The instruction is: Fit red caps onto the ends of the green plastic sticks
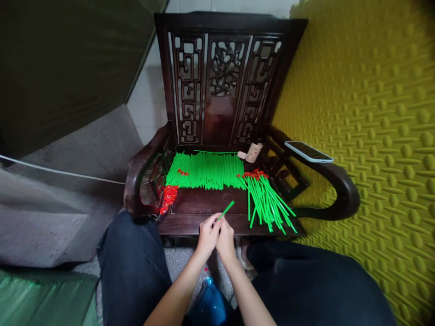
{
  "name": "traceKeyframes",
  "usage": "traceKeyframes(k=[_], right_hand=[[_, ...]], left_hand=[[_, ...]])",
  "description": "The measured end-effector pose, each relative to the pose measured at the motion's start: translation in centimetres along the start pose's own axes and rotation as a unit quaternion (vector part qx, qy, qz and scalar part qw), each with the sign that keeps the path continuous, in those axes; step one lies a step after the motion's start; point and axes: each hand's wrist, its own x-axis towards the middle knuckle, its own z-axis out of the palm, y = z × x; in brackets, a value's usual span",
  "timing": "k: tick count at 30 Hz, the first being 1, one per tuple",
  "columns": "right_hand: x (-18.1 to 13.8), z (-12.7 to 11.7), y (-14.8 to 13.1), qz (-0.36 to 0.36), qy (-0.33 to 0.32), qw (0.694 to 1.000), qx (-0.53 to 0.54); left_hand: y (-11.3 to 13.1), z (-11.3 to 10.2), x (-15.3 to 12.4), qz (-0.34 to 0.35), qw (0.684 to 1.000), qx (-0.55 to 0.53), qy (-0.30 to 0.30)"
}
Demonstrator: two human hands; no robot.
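My left hand (208, 230) and my right hand (224, 232) meet in front of the seat's front edge, fingers closed together. Between them they grip a green plastic stick (227, 208), its free end pointing up and to the right; its lower end is hidden in my fingers. Beyond my hands a wide layer of loose green sticks (207, 170) covers the back of the seat. To the right lies a fanned pile of green sticks with red caps (268, 199) at their far ends. Small red caps (170, 197) are heaped at the seat's left side.
A dark carved wooden chair (220, 113) bears everything. A pink patterned bottle (254, 151) stands at its back right, and a phone (309, 151) rests on the right armrest. Yellow textured padding (380, 113) rises at the right. A blue translucent object (211, 301) is below my forearms.
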Motion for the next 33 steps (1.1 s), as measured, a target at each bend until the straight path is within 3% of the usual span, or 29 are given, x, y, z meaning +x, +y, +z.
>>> traceKeyframes(k=[8,16,23,29,33], right_hand=[[0.7,0.2,0.3,0.005,-0.015,1.000,0.017],[0.9,0.1,-0.7,0.015,-0.014,0.999,0.050],[0.7,-0.3,-0.3,0.078,0.009,0.991,0.108],[0.8,1.1,0.5,0.167,0.080,0.955,0.232],[2.3,-0.7,0.8,0.205,0.152,0.917,0.307]], left_hand=[[-0.8,0.3,0.5,-0.011,1.000,-0.001,0.025],[0.0,-0.1,0.0,-0.014,0.999,-0.029,0.024],[-0.2,-2.0,-1.5,-0.045,0.991,-0.050,0.119],[-0.9,-4.0,-0.6,-0.082,0.986,-0.053,0.136],[-0.5,-3.9,-0.6,-0.094,0.986,-0.057,0.129]])
